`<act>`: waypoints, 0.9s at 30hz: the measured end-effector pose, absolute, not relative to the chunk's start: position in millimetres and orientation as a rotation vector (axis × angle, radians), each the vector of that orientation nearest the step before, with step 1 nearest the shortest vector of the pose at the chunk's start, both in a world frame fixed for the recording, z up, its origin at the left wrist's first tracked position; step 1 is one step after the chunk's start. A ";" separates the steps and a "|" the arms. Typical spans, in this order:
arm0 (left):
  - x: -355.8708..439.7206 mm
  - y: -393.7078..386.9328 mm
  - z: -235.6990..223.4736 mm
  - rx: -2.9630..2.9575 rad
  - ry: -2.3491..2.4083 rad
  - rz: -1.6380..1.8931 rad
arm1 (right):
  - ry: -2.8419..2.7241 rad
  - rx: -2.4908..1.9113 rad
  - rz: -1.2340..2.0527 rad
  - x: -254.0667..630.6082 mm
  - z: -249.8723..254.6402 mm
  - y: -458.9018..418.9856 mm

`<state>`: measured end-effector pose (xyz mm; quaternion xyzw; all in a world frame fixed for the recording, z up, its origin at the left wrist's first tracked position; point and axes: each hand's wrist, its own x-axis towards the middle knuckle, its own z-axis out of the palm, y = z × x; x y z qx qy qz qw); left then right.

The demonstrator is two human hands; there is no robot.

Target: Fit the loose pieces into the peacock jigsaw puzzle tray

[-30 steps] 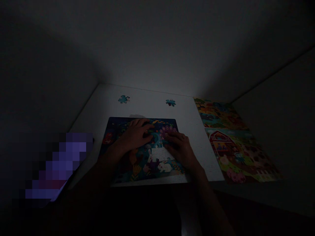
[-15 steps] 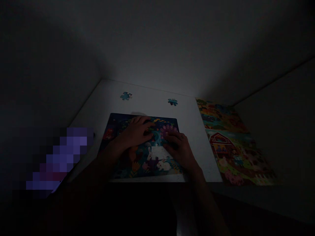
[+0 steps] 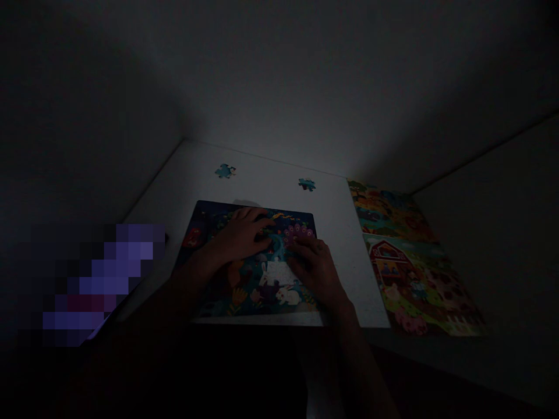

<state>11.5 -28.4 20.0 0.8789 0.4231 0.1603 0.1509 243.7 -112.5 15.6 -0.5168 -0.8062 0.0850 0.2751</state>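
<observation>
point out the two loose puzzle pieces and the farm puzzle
left loose piece (image 3: 225, 171), head view, on its middle
right loose piece (image 3: 307, 184), head view, on its middle
farm puzzle (image 3: 393, 259), head view, on the red barn

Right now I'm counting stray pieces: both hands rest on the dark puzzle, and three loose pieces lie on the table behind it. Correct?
Not quite. The head view shows two loose pieces behind the dark puzzle, not three. The left hand and right hand do rest on it.

Dim home: children's puzzles (image 3: 253, 262), white table (image 3: 262, 180)
</observation>
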 end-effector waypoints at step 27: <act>11.5 -29.7 23.0 2.529 1.208 0.456 | -2.221 -1.403 0.260 239.7 17.3 -113.9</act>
